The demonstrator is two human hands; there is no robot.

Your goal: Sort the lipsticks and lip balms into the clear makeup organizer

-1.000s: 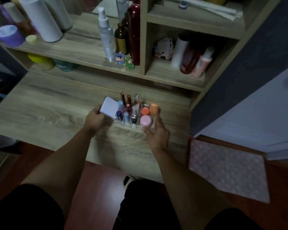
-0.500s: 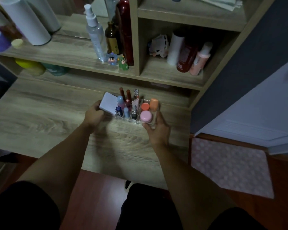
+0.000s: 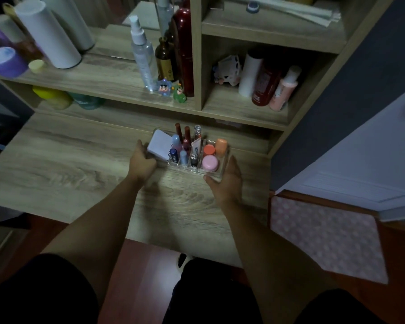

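The clear makeup organizer (image 3: 222, 168) is held between both hands just over the wooden desk (image 3: 56, 174). My left hand (image 3: 142, 163) grips its left end, beside a white square compact (image 3: 158, 145) standing in it. My right hand (image 3: 226, 181) cups its right front corner. Several lipsticks stand upright in the back slots, among them two dark red ones (image 3: 182, 134) and a clear-capped one (image 3: 197, 132). Lip balm sticks, one dark blue (image 3: 174, 155), fill the front slots. Round pink (image 3: 210, 163) and orange (image 3: 209, 150) balm pots sit in the right compartment, next to an orange tube (image 3: 221, 146).
A shelf unit rises behind the desk, with a spray bottle (image 3: 142, 54), dark bottles, two small figurines (image 3: 172, 90) and white cylinders (image 3: 49, 36) on it. The right cubby holds red and pink bottles (image 3: 274, 87). A pink patterned mat (image 3: 325, 237) lies on the floor at right.
Both hands have carried the organizer a little farther from me, toward the shelf unit, keeping the same grip. The view has shifted slightly.
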